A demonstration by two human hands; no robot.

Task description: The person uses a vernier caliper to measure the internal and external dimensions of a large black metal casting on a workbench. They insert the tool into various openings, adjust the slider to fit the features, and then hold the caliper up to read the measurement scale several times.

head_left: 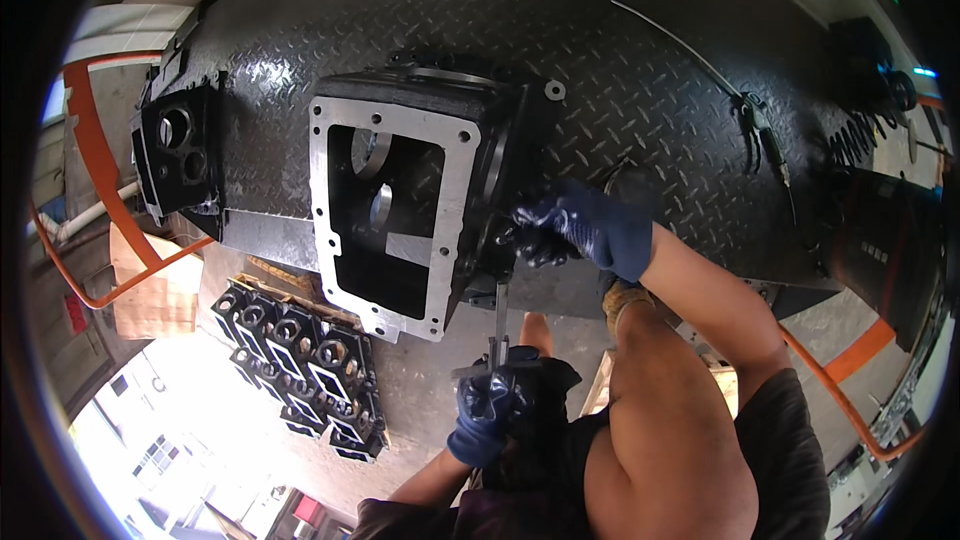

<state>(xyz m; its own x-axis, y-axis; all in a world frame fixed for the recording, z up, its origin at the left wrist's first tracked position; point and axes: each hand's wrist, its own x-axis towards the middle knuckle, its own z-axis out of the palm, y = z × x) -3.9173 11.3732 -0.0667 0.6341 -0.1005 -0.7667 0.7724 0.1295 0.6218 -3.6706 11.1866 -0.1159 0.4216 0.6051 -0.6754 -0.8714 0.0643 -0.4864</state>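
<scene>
A large black metal housing (pixel 490 155) rests on the worktable, its pale machined flange (pixel 325 180) framing a big rectangular opening. My right hand (pixel 570 225), in a dark blue glove, is at the housing's right side. Its fingers are curled in against that side; what they pinch, if anything, is hidden. Lower down, in front of the table edge, my left hand (pixel 490 402) wears a matching glove. It is closed around a metal tool (pixel 501 325) with a flat upright bar and a crosspiece. The bar points up towards the housing's lower right corner.
The table (pixel 420 20) has a dark diamond-plate top. A smaller black casting (pixel 180 150) stands at its left end. On the right lie an air blow gun (pixel 755 125) and a washer (pixel 555 90). Several black castings (pixel 300 355) sit low at left; orange rails (pixel 100 170) flank the table.
</scene>
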